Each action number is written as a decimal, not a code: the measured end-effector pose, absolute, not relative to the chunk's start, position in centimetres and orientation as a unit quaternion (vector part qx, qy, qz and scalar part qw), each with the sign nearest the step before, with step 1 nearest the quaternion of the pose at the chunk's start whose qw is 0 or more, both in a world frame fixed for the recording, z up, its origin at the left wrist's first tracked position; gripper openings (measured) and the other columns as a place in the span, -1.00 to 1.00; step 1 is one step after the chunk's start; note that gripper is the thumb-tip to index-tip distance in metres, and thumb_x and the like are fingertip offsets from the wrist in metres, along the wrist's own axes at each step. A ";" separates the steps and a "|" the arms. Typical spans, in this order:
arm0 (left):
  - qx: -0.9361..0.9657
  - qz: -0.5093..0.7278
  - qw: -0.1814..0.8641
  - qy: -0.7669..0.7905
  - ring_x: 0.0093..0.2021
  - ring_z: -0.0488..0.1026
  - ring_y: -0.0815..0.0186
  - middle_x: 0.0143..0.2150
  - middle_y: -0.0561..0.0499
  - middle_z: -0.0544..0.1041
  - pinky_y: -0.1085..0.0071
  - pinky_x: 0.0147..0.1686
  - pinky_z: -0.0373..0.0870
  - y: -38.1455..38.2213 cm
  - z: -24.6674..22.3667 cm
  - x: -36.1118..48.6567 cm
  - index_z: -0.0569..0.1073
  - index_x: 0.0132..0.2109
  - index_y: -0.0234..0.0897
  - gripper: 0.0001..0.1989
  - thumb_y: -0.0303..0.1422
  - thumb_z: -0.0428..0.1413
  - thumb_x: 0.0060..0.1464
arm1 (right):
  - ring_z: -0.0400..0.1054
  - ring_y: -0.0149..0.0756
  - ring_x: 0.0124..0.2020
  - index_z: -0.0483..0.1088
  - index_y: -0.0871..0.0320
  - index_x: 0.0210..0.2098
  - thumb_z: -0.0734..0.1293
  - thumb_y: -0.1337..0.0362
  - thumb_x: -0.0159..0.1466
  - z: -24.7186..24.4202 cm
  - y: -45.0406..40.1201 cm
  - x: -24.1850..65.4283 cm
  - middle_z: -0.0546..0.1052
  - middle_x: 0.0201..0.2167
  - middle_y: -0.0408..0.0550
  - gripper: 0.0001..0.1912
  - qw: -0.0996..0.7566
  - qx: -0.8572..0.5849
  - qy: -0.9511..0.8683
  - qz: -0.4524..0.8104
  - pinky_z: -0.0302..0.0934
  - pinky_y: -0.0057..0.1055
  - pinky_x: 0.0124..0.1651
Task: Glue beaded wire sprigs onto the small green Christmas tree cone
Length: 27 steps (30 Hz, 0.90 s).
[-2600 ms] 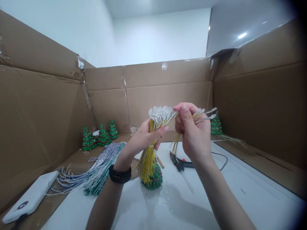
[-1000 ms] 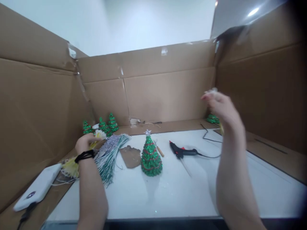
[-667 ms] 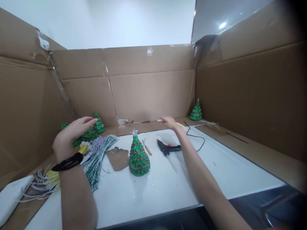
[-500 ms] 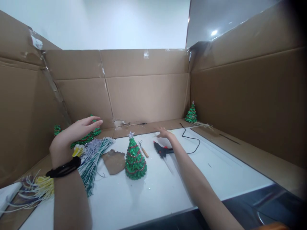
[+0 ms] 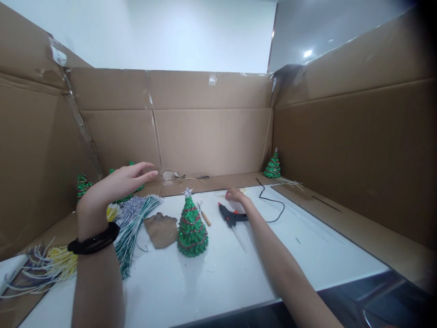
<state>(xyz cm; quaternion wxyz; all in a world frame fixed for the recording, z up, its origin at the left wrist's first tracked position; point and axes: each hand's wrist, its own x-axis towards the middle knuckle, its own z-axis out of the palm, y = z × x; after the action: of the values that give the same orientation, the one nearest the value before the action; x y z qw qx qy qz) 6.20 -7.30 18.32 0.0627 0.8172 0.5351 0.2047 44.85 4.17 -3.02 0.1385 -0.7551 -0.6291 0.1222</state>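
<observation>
My left hand (image 5: pixel 128 181) hovers over the bundles at the left, fingers apart and holding nothing. Beyond the black glue gun (image 5: pixel 232 215), my right hand (image 5: pixel 235 195) is low at the table's far edge, fingers drawn together beside thin pale strands (image 5: pixel 221 196); what they hold is too small to make out. A green beaded tree (image 5: pixel 192 230) with red garlands and a pale star stands upright mid-table. To its left lies a brown flat piece (image 5: pixel 161 231), and behind it a wooden-handled hook tool (image 5: pixel 206 218).
Green-and-white strand bundles (image 5: pixel 131 239) and yellow strands (image 5: pixel 59 262) lie at the left. More green trees stand behind my left hand and in the back right corner (image 5: pixel 272 166). Cardboard walls (image 5: pixel 211 141) surround the white table (image 5: pixel 239 278). A black cord (image 5: pixel 273 200) curves right of the glue gun.
My left hand has moved slightly right. My right hand's fingers, spread before, have drawn together near the pale strands. The view has shifted a little.
</observation>
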 end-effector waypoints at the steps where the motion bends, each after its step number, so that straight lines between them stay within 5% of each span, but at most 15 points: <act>1: 0.816 0.203 0.063 0.537 -0.09 0.44 0.07 -0.05 -0.05 0.52 0.28 -0.16 0.37 -7.4 18.3 6.4 0.37 0.07 -0.15 -0.35 0.14 -0.12 -0.02 | 0.38 -0.25 -0.20 0.43 0.12 -0.15 0.31 0.25 0.17 -3.0 4.3 44.8 0.47 -0.18 0.00 -0.75 0.141 -0.755 -0.628 0.121 0.23 -0.40 -0.21; 8: 0.838 0.206 0.069 0.500 -0.19 0.46 0.13 -0.14 0.00 0.54 0.36 -0.29 0.36 -7.8 18.1 7.3 0.39 0.04 -0.12 -0.41 0.11 -0.11 0.00 | 0.35 -0.29 -0.13 0.32 0.19 -0.04 0.23 0.18 0.29 -2.5 3.7 44.1 0.40 -0.06 0.00 -0.70 0.180 -0.748 -0.628 0.112 0.30 -0.21 -0.10; 14: 0.846 0.221 0.052 0.483 -0.27 0.45 0.18 -0.26 0.01 0.53 0.37 -0.32 0.34 -8.1 18.1 7.6 0.38 0.05 -0.12 -0.44 0.09 -0.14 0.04 | 0.25 -0.12 -0.05 0.39 0.22 -0.24 0.19 0.31 0.28 0.1 2.1 43.2 0.45 -0.15 0.14 -0.83 0.329 -0.743 -0.582 0.021 0.14 -0.22 -0.07; 18: 0.833 0.301 0.035 0.463 -0.37 0.42 0.24 -0.36 0.05 0.52 0.38 -0.37 0.31 -9.2 18.6 8.2 0.40 0.02 -0.14 -0.50 0.03 -0.12 0.08 | 0.27 -0.16 -0.09 0.29 0.24 -0.14 0.01 0.30 0.33 5.5 1.1 43.2 0.43 -0.11 0.22 -0.71 0.438 -0.719 -0.538 -0.047 0.10 -0.30 -0.08; 20: 0.825 0.365 0.032 0.431 -0.31 0.43 0.24 -0.27 0.03 0.54 0.37 -0.29 0.32 -10.0 18.8 9.1 0.43 -0.02 -0.16 -0.55 -0.02 -0.10 0.10 | 0.32 -0.28 -0.20 0.26 0.21 -0.14 0.00 0.23 0.33 9.1 -0.5 42.6 0.46 -0.22 0.10 -0.70 0.493 -0.671 -0.551 -0.057 0.14 -0.39 -0.14; 23: 0.820 0.436 0.089 0.361 -0.15 0.43 0.21 -0.14 -0.01 0.53 0.34 -0.16 0.33 -11.4 18.6 11.3 0.44 -0.05 -0.17 -0.60 -0.07 -0.06 0.12 | 0.30 -0.32 -0.29 0.29 0.18 -0.32 0.23 0.12 0.21 14.0 -4.8 40.4 0.43 -0.35 -0.06 -0.77 0.648 -0.451 -0.612 0.040 0.16 -0.42 -0.19; 27: 0.805 0.477 0.248 0.252 -0.01 0.39 0.20 -0.03 -0.05 0.50 0.34 -0.10 0.33 -12.7 17.4 15.1 0.42 -0.01 -0.15 -0.64 -0.11 -0.05 0.15 | 0.28 -0.36 -0.22 0.33 0.14 -0.41 0.30 0.16 0.17 17.1 -11.4 36.1 0.41 -0.32 -0.12 -0.83 0.670 -0.330 -0.650 0.143 0.15 -0.41 -0.12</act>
<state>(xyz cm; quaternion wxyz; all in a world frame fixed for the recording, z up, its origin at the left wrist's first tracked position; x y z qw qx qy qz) 15.13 -12.74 17.36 0.2481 0.8048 0.2517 0.4768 36.10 -11.37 17.13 0.6697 -0.3295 -0.6499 0.1432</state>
